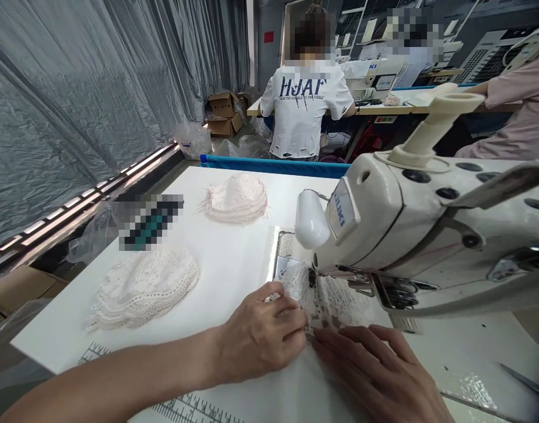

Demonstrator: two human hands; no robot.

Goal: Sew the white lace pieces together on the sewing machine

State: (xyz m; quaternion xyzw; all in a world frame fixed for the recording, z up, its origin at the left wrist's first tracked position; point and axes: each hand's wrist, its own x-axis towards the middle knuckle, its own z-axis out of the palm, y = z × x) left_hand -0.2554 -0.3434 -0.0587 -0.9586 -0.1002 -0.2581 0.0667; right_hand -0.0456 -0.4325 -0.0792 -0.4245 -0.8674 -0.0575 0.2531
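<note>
A small piece of white lace [326,296] lies on the white table [234,258] under the needle area of a cream sewing machine [428,229]. My left hand [260,335] rests on the lace's left edge with fingers curled and pressed together on it. My right hand [375,367] lies flat beside it, fingers stretched out, fingertips touching the lace's near edge. The needle itself is hidden behind the machine head.
A stack of white lace pieces [141,288] sits at the left, a pinkish stack [236,200] farther back. A person in a white T-shirt [302,111] stands at another table behind. Grey plastic sheeting [75,88] hangs at the left. Scissor tips [525,379] show at the right.
</note>
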